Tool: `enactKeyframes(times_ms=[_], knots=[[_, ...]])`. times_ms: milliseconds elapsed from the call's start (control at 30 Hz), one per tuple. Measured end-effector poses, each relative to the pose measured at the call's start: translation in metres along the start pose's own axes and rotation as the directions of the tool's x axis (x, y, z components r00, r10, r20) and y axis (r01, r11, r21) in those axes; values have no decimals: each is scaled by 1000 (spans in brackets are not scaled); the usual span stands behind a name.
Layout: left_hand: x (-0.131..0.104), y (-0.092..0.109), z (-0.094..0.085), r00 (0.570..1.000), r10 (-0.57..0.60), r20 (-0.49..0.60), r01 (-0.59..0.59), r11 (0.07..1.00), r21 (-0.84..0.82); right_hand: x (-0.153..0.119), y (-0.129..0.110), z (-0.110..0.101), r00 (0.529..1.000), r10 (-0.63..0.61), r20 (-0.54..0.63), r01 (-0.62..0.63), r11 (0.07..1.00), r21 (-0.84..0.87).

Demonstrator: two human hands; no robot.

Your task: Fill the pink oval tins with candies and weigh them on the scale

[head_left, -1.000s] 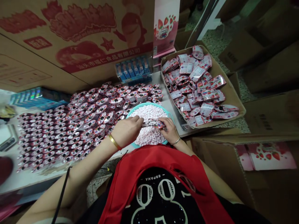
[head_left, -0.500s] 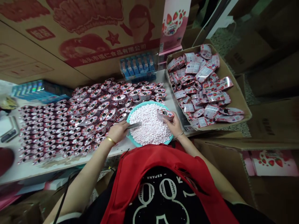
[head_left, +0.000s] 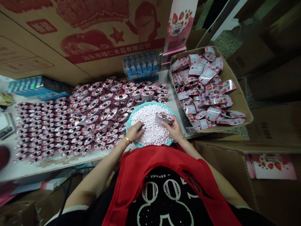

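Observation:
A turquoise basin (head_left: pixel 127 126) full of small white and pale pink pellets (head_left: pixel 150 117) stands at the table's front edge. Over its left side, my left hand (head_left: pixel 135 131) reaches down to the pellets with curled fingers; what they hold is hidden. My right hand (head_left: pixel 174 129) pinches an oval red-and-white pack (head_left: pixel 166 117) with a dark round hole on top, held above the basin's right part. Many similar packs (head_left: pixel 100 106) cover the table to the left and behind.
To the right, an open cardboard box (head_left: pixel 246 111) holds a heap of strawberry-print packs. Blue packages (head_left: pixel 141 67) stand behind the basin, and more blue packages (head_left: pixel 35 88) lie at the far left. A large printed carton (head_left: pixel 94 31) walls off the back.
My left hand has moved right, from the basin's rim into the pellets. The grey metallic tool it held is out of sight. My right hand still holds the pack, shifted slightly left.

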State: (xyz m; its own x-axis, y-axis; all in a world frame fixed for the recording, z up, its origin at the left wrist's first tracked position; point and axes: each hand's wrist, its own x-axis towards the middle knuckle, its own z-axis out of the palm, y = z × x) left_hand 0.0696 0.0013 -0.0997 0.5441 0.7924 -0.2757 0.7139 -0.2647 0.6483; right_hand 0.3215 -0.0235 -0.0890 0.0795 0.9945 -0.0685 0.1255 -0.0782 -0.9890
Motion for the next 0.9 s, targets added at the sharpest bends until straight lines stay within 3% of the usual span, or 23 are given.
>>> enactKeyframes(times_ms=[133,267,400,500,667,800,900], knots=[[-8,10,-24,996,81,-31,-81,997,-17,-5,-10,-21,997,-41,-65,31,989,-143],[-13,30,-53,981,176,-76,-176,984,14,-9,-15,-33,991,-133,-20,118,932,-342],[-11,56,-80,966,254,-44,-248,964,97,-10,-17,-28,972,-225,71,234,879,-415],[-5,82,-97,970,235,58,-242,933,267,-10,-19,-19,957,-263,122,290,866,-408],[0,132,-114,986,62,157,-145,790,596,-12,-19,-7,944,-294,150,330,867,-373],[0,158,-116,980,42,197,-170,696,698,-13,-16,-3,944,-295,145,328,880,-344],[-3,163,-123,976,65,209,-197,677,709,-13,-14,-2,952,-272,137,303,897,-323]])
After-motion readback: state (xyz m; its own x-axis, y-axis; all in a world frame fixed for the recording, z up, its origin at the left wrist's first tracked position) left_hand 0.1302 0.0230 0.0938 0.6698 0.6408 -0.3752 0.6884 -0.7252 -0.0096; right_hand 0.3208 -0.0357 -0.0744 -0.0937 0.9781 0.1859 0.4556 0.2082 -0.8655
